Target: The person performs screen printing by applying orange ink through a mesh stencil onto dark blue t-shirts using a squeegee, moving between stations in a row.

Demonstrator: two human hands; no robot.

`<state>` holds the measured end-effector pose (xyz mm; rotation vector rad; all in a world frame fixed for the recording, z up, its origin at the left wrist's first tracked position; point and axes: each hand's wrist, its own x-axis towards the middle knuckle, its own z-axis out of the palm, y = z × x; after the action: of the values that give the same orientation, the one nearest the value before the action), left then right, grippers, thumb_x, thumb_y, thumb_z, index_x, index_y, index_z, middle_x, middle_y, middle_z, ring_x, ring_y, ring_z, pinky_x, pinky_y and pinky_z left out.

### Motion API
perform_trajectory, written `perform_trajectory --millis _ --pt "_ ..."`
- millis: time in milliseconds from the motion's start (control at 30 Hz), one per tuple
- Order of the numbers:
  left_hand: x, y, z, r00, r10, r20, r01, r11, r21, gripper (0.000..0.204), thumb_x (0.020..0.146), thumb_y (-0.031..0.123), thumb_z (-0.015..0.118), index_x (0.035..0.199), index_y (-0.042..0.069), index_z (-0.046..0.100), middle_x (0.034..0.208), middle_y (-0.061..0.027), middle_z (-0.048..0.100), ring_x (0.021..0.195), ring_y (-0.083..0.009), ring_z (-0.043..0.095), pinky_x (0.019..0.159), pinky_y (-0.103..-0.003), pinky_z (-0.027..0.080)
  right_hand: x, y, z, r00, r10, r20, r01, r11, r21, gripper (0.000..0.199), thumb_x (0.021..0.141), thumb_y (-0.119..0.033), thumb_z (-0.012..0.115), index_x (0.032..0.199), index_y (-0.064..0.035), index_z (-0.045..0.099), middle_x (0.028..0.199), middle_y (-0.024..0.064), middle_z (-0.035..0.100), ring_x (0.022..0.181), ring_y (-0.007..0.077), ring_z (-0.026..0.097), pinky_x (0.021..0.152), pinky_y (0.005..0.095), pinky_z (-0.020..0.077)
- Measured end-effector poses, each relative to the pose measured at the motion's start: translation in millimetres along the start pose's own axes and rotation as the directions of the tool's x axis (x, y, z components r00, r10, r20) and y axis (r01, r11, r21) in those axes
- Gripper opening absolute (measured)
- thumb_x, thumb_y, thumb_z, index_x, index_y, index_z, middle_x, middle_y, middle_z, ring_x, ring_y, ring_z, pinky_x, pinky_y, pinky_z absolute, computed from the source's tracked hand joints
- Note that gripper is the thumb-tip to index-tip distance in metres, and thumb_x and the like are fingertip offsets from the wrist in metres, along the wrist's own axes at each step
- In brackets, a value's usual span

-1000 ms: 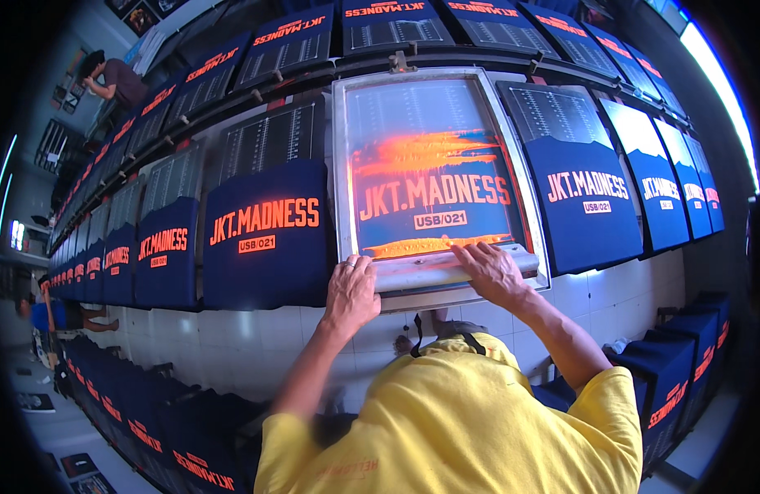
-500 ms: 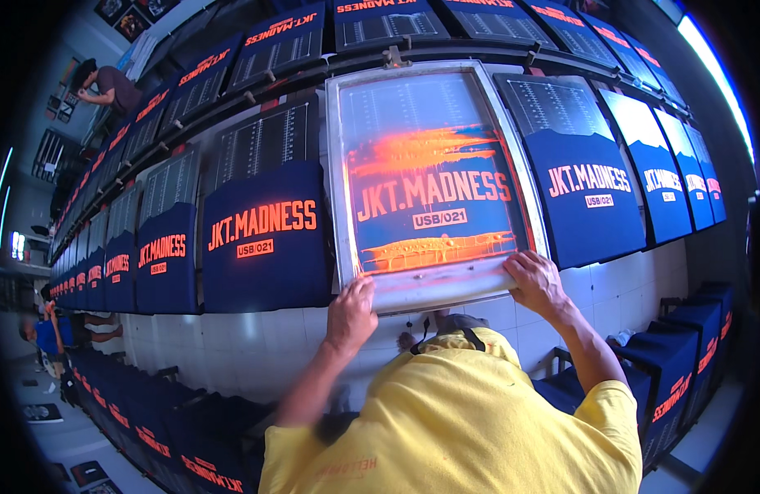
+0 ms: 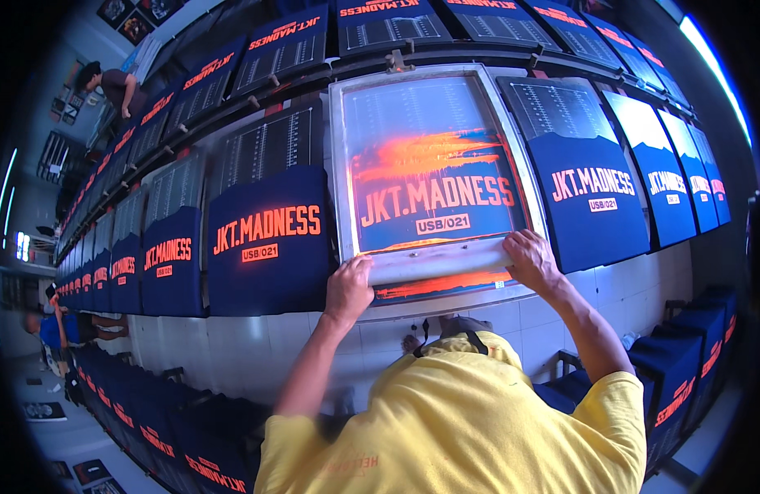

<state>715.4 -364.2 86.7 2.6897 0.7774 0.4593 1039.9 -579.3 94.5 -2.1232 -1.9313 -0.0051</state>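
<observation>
Both my hands grip a wide pale squeegee [image 3: 442,258], which lies across the near part of a silkscreen frame [image 3: 342,165]. My left hand [image 3: 349,292] is closed round its left end. Closed on the right end is my right hand [image 3: 532,262]. Smeared orange ink [image 3: 425,152] covers the mesh's upper middle, and a strip of orange ink [image 3: 450,287] lies on my side of the squeegee. Through the mesh shows a navy shirt [image 3: 479,224] with pale orange lettering. The squeegee's blade edge is hidden.
Printed navy shirts on boards flank the frame, one on the left [image 3: 269,284] and one on the right [image 3: 598,235]. Another row of boards [image 3: 380,33] runs beyond. Dark shirts [image 3: 141,412] hang behind me. One person [image 3: 121,89] stands far left; another wears blue [image 3: 51,329].
Both hands have pushed the squeegee a little away from me, up the mesh. The ink band ahead of it has narrowed, and orange ink now shows on its near side.
</observation>
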Motion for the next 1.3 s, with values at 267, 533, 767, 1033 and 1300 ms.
perform_trajectory --millis 267,533,767,1033,1300 --pt "-31 10 4 1.000 -0.001 -0.001 0.001 1.000 0.017 0.035 0.066 -0.009 0.058 0.099 0.000 0.066 0.108 -0.0114 0.067 0.104 -0.0269 0.065 0.089 -0.036 0.055 -29 -20 -2 0.999 0.002 -0.032 -0.001 1.000 0.028 0.036 0.057 -0.006 0.074 0.089 -0.0029 0.057 0.088 0.0098 0.059 0.085 0.0293 0.059 0.075 0.0413 0.0522" --pt "-12 -1 5 0.999 0.001 -0.032 -0.001 1.000 0.009 0.033 0.067 -0.008 0.058 0.098 0.000 0.066 0.109 -0.0115 0.067 0.106 -0.0271 0.064 0.088 -0.036 0.056 -13 -13 -7 1.000 0.023 -0.006 -0.023 0.999 0.036 0.030 0.061 -0.001 0.071 0.085 -0.0033 0.053 0.090 0.0099 0.058 0.086 0.0300 0.059 0.074 0.0407 0.0528" --pt "-39 12 6 0.998 0.044 -0.038 -0.043 0.999 0.034 0.032 0.066 -0.008 0.058 0.096 0.000 0.066 0.109 -0.0105 0.067 0.108 -0.0245 0.064 0.089 -0.035 0.055 -34 -31 -15 1.000 0.024 0.010 -0.024 0.999 0.038 0.031 0.062 0.000 0.068 0.091 -0.0034 0.056 0.094 0.0086 0.059 0.089 0.0280 0.060 0.075 0.0391 0.0531" --pt "30 -24 15 0.993 0.082 -0.087 -0.082 0.997 0.012 0.030 0.065 -0.008 0.061 0.092 0.001 0.067 0.104 -0.0105 0.069 0.105 -0.0240 0.066 0.090 -0.034 0.055 14 4 8 0.998 0.066 -0.025 -0.066 0.998 -0.010 0.027 0.064 0.000 0.063 0.090 -0.0036 0.055 0.097 0.0089 0.061 0.092 0.0282 0.061 0.076 0.0392 0.0532" --pt "143 -82 25 0.992 0.105 -0.075 -0.105 0.994 0.006 0.032 0.063 -0.011 0.059 0.093 0.001 0.067 0.102 -0.0123 0.070 0.098 -0.0282 0.067 0.084 -0.037 0.056 118 65 21 0.995 0.100 0.004 -0.100 0.994 -0.032 0.015 0.070 -0.002 0.062 0.082 -0.0044 0.056 0.089 0.0092 0.063 0.085 0.0290 0.062 0.071 0.0405 0.0544"
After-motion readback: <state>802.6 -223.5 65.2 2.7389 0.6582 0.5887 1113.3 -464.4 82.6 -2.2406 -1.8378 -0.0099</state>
